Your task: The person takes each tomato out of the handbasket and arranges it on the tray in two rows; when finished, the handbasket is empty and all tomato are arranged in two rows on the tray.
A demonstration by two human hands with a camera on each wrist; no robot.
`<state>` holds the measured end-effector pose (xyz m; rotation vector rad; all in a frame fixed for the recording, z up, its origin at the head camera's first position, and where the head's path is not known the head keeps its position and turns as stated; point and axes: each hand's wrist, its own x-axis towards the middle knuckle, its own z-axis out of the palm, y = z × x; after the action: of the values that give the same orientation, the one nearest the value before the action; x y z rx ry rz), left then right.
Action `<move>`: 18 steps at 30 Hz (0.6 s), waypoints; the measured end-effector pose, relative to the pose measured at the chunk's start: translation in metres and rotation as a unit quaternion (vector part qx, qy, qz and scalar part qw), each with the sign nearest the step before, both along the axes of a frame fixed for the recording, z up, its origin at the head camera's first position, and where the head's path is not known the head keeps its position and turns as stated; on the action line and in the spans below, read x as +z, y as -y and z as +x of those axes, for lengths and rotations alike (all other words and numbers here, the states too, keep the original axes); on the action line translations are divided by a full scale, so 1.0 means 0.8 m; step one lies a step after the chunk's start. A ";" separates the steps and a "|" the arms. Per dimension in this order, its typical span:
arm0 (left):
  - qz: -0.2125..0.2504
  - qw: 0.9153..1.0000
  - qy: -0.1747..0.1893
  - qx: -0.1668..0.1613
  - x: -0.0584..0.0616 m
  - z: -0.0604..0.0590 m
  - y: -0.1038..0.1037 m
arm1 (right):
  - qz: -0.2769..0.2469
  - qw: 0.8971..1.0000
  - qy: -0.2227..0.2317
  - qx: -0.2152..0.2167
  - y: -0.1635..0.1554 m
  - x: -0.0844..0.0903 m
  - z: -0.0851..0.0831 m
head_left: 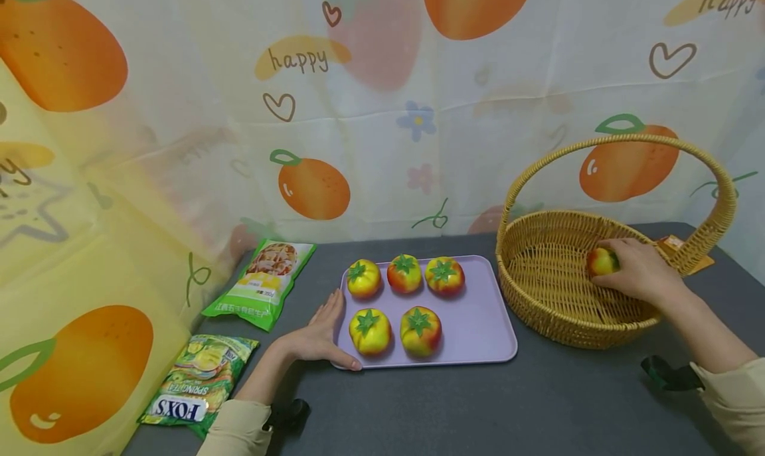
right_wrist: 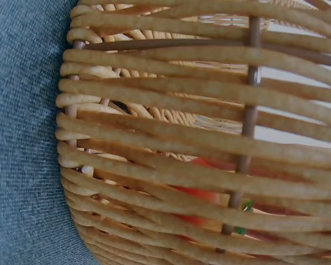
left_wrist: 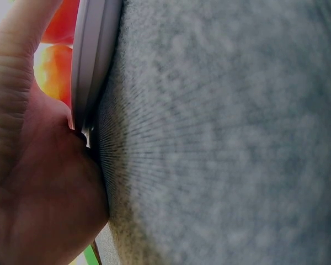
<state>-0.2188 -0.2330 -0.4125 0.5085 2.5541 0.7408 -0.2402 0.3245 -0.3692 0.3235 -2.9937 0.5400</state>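
The right hand (head_left: pixel 639 270) reaches into the wicker basket (head_left: pixel 550 310) at the right, fingers curled round a toy tomato (head_left: pixel 600 261), apparently just above the basket floor. The left hand (head_left: pixel 319 336) lies open, fingers straight against the near-left edge of the lilac tray (head_left: pixel 478 323), which carries five more toy tomatoes (head_left: pixel 404 273).

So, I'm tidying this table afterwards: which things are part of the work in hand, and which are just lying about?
In use:
- toy tomato held by the right hand inside the wicker basket
- five toy tomatoes on the lilac tray, its edge touched by the left hand

Lying about:
- green snack bag
- Fox's candy bag
- orange tag behind the basket
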 end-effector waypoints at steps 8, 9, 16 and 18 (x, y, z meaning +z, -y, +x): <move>0.001 1.000 -0.001 -0.004 0.001 0.000 -0.001 | 0.001 1.000 0.016 -0.001 -0.001 0.001 -0.001; 0.000 1.000 -0.001 -0.004 0.001 0.000 -0.001 | 0.000 1.000 0.014 -0.001 -0.001 0.001 -0.001; -0.003 1.000 0.000 -0.002 0.002 0.000 -0.001 | -0.008 1.000 -0.013 0.015 0.006 0.002 0.003; -0.002 1.000 0.001 -0.001 0.002 0.000 -0.001 | -0.011 0.999 -0.024 0.021 0.010 0.002 0.004</move>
<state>-0.2187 -0.2324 -0.4108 0.5089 2.5516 0.7343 -0.2368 0.3168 -0.3679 0.3927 -2.9389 0.5601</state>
